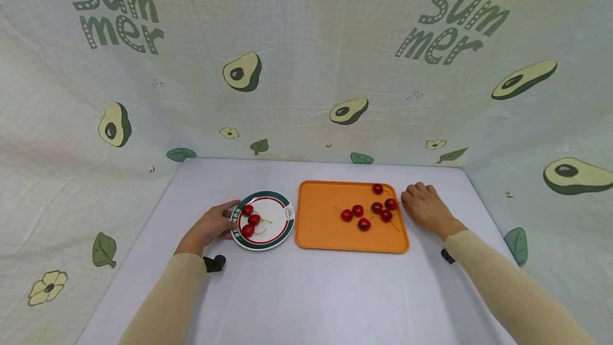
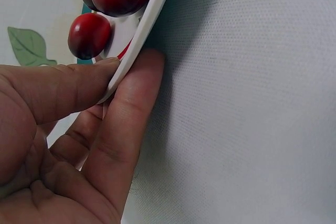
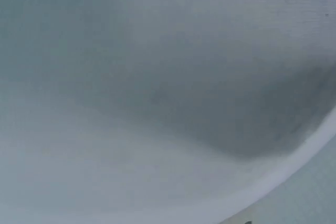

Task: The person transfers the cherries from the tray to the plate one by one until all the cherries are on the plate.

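Note:
A round white plate point(image 1: 273, 236) with a green rim band and a red ring stands left of centre on the table. Three red cherries point(image 1: 254, 220) lie on its left half. My left hand point(image 1: 214, 226) pinches the plate's left rim, thumb on top and a finger beneath, as the left wrist view shows. To the right of the plate is an orange tray point(image 1: 318, 217), with several cherries point(image 1: 364, 224) on its right half. Just off the tray's right edge, my right hand point(image 1: 426, 207) rests on the table with loosely curled fingers, close to a cherry stem. No object shows in its grip.
The white table point(image 1: 306, 297) ends at a cloth backdrop point(image 1: 297, 68) printed with avocados and leaves. In the right wrist view, only pale tabletop point(image 3: 157, 103) and its edge show. Plate and tray stand almost side by side.

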### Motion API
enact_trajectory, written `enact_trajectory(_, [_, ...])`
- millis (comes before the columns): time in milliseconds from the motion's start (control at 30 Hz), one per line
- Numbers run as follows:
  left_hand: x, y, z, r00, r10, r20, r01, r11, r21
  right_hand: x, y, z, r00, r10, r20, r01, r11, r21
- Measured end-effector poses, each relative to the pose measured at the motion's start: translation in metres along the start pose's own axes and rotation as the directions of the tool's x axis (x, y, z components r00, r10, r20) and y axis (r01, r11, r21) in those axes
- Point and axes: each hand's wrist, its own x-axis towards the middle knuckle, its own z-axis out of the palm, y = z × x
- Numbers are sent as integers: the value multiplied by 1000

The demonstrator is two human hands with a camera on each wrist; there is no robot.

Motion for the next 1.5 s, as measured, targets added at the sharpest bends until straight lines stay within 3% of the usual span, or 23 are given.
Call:
enact_trajectory(300, [3, -2, 0, 1000, -9, 3, 9, 1000, 2, 7, -3, -12, 996, -58, -63, 56, 998, -29])
enact_trajectory(767, [3, -1, 0, 1000, -28, 1, 28, 1000, -14, 27, -25, -26, 996, -76, -48, 73, 996, -58])
enact_trajectory(1500, [3, -3, 0, 1000, -15, -13, 15, 1000, -4, 80, -90, -37, 982, -166, -88, 163, 986, -46])
